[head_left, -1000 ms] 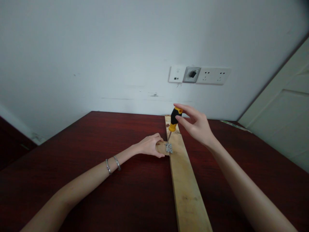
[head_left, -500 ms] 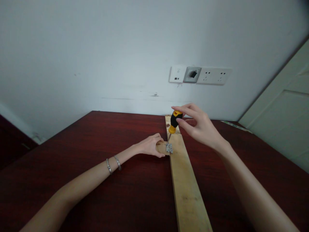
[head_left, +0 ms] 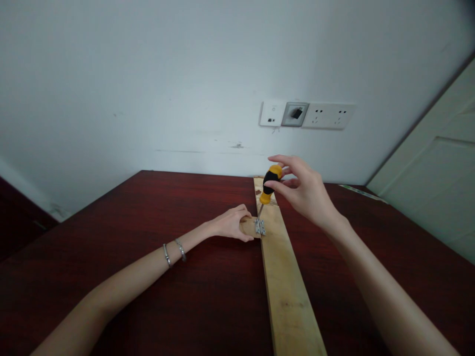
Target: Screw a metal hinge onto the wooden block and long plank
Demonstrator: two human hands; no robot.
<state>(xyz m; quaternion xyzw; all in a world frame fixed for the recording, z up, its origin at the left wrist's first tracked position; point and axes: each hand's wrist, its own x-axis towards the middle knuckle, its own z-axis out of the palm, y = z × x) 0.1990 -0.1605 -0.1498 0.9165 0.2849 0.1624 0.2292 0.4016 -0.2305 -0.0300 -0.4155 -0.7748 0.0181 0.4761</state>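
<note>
A long wooden board (head_left: pixel 287 277) lies on the dark red table, running from the wall toward me. Against its left edge sits a small wooden block (head_left: pixel 248 227), gripped at its sides by my left hand (head_left: pixel 232 223). A metal hinge (head_left: pixel 260 227) spans the joint between block and board. My right hand (head_left: pixel 306 188) holds a yellow and black screwdriver (head_left: pixel 270 184) by its handle, with thumb and fingers around it. The screwdriver leans a little, and its tip meets the left leaf of the hinge. Any screw under the tip is too small to make out.
The dark red table (head_left: pixel 193 198) reaches back to a pale wall carrying a row of sockets (head_left: pixel 328 116), one with a black plug (head_left: pixel 296 113). A thin strip (head_left: pixel 363 194) lies at the table's far right, near a white door (head_left: pixel 438 168).
The fingers of my right hand have shifted around the screwdriver handle, and its top leans slightly farther right. My left hand, the block and the board stay in place.
</note>
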